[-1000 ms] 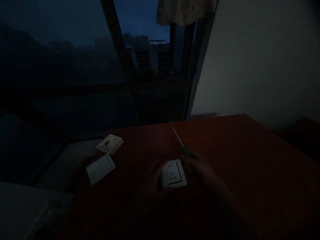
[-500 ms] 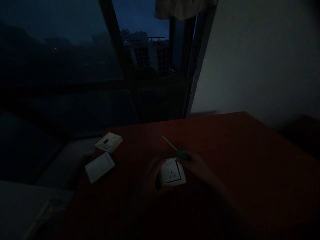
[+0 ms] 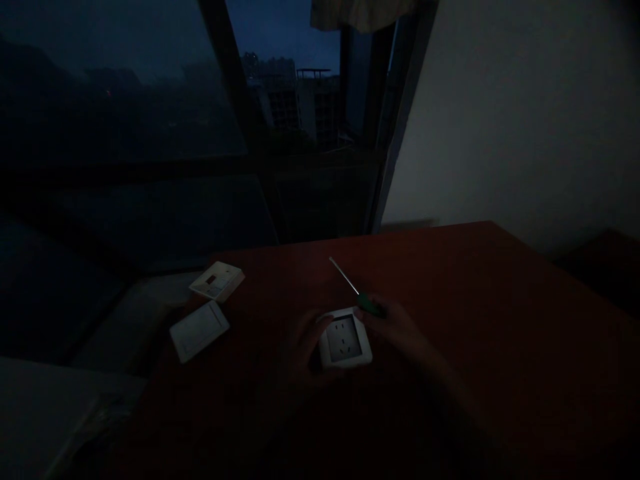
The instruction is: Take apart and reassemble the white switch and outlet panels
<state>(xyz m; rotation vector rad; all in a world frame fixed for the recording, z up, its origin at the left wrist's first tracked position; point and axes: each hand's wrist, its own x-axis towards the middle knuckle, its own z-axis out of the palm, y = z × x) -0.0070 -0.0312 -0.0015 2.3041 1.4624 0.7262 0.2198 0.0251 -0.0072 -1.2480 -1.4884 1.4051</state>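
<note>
A white wall socket (image 3: pixel 345 339) with several dark pin slots lies face up in front of me. Its inner panel looks darker than the pale outer frame and seems sunk inside it. My left hand (image 3: pixel 304 347) curls around the socket's left side, fingers at the upper left corner and thumb low, gripping it. A screwdriver with a green handle (image 3: pixel 371 305) is in my right hand (image 3: pixel 400 330), its metal shaft pointing up and left, away from the socket. Right fingertips touch or nearly touch the socket's upper right corner. Deep shadow hides much of both hands.
On the left of the reddish-brown table (image 3: pixel 440 267) lie a white flat switch plate (image 3: pixel 199 331) and a pale box-like piece (image 3: pixel 217 280) with a dark opening. Behind the table stands a dark window (image 3: pixel 165 220), with a pale wall (image 3: pixel 510 120) to the right.
The socket's inner panel now looks dark and recessed within its frame; before, it was bright with a dark gap along the right and lower sides. The screwdriver tip has shifted slightly up and right.
</note>
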